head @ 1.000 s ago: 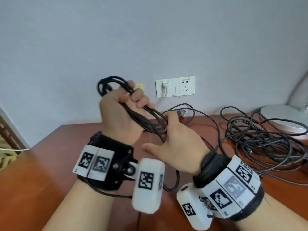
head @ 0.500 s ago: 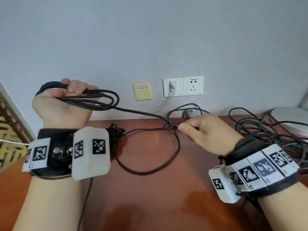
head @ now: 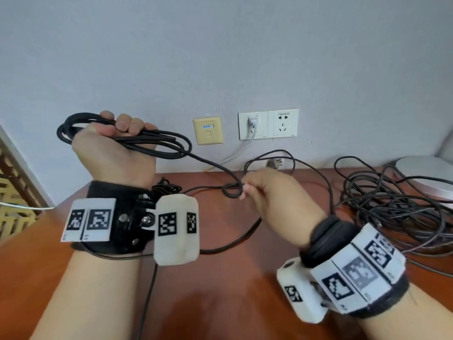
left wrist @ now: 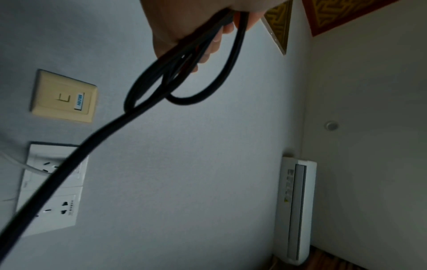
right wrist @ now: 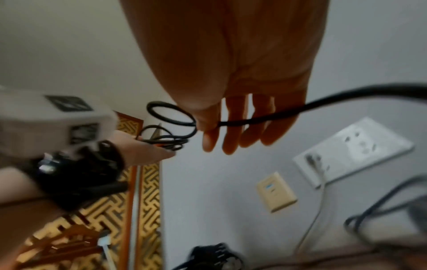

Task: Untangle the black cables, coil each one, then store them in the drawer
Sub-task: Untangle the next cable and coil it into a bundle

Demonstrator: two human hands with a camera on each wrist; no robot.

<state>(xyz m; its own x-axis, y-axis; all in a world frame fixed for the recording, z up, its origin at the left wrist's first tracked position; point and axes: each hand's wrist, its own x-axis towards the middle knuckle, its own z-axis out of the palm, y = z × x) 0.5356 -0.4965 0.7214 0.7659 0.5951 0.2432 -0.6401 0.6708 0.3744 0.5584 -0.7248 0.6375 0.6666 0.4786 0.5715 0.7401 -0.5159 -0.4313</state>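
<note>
Cables are partly sorted: the left hand point(head: 115, 153) grips a half-wound coil point(head: 127, 141) raised above the worktop's point(head: 220, 303) left side; the right hand point(head: 272, 197) pinches its knotted tail point(head: 231, 190); a tangled heap point(head: 397, 207) waits at the right edge; no drawer shows.

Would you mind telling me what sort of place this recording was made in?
Probably a room in a home or small office, not a workshop. A wooden desk stands against a painted wall with power sockets and a yellowed network socket, and a wall-mounted air conditioner shows in the left wrist view.
</note>
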